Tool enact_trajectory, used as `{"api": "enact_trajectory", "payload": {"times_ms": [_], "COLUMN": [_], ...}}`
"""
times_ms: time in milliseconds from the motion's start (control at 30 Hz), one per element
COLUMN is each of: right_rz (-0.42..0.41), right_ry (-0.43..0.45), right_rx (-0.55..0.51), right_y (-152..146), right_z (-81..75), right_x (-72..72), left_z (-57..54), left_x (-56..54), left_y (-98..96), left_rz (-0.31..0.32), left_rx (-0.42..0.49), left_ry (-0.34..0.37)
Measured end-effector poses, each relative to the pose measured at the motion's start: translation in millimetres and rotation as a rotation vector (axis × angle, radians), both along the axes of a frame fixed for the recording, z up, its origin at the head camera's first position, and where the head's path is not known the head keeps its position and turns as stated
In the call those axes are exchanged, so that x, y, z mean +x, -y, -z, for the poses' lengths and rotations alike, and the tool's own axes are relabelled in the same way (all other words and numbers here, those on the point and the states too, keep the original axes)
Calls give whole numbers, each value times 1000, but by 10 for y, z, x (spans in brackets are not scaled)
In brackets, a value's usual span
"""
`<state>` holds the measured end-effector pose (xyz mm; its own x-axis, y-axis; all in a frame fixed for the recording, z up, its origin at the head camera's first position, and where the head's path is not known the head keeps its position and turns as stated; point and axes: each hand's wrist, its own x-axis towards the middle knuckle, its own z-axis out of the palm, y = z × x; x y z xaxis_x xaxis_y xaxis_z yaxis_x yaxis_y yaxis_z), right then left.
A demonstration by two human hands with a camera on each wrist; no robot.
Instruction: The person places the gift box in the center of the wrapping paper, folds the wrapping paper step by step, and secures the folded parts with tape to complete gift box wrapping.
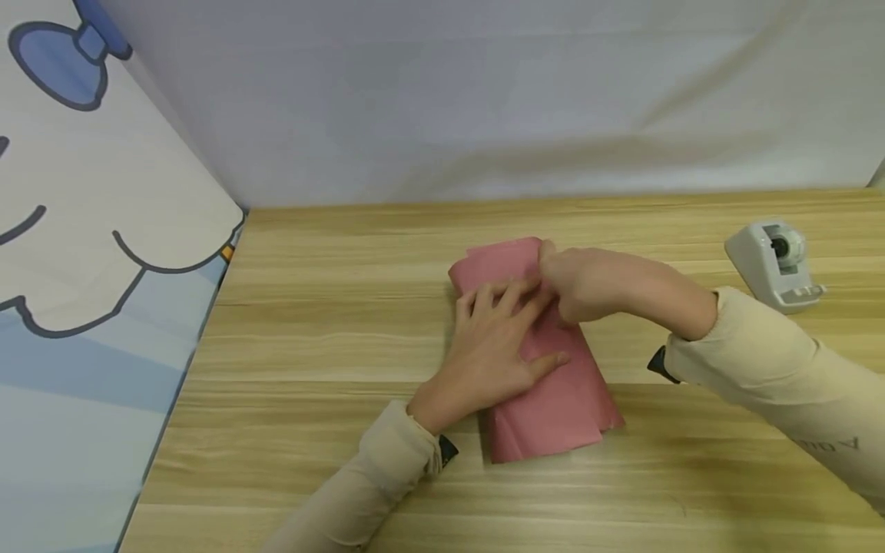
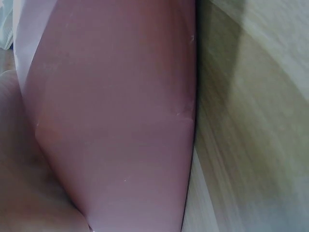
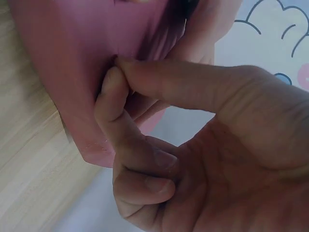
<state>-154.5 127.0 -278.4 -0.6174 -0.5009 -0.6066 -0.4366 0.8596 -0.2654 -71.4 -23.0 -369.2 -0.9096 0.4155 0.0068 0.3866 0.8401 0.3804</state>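
Note:
A folded piece of pink paper lies lengthwise on the wooden table, its near end wider than its far end. Spread flat across its middle, my left hand presses on it, thumb held out to the right. My right hand is at the paper's upper right edge, close to the left fingertips. In the right wrist view, thumb and forefinger pinch the pink paper at a crease, the other fingers curled in. The left wrist view is mostly filled by the smooth pink paper, with part of a hand at its left.
A white tape dispenser with a roll of clear tape stands at the right of the table. Behind the table hangs a pale cloth. A cartoon-printed sheet borders the left side.

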Motion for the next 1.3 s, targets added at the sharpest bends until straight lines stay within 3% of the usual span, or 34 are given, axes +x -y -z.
{"api": "enact_trajectory", "payload": {"times_ms": [200,433,600,700,833,1000,1133,1300], "right_rz": [38,32,22,2,-9,8,-37,-87], "right_ry": [33,42,25,-34,-96,-81,-110,-92], "right_rx": [71,149,153,153,178,214,244,237], "right_y": [92,151,140,153,183,184,120,-67], "right_z": [-40,-46,-40,-31,-31,-41,-32,-25], "right_x": [1,8,15,44,96,137,89,-41], "left_z": [0,66,10,-52,-72,-48,-61,-84], "left_x": [9,49,53,75,109,133,125,102], "left_y": [14,-5,37,69,64,17,-3,-16], "left_rz": [14,67,131,178,209,200,181,172], "left_rx": [-23,-180,-158,-149,-175,-234,-259,-275], "left_ry": [-25,-162,-146,-168,-286,-421,-418,-339]}}
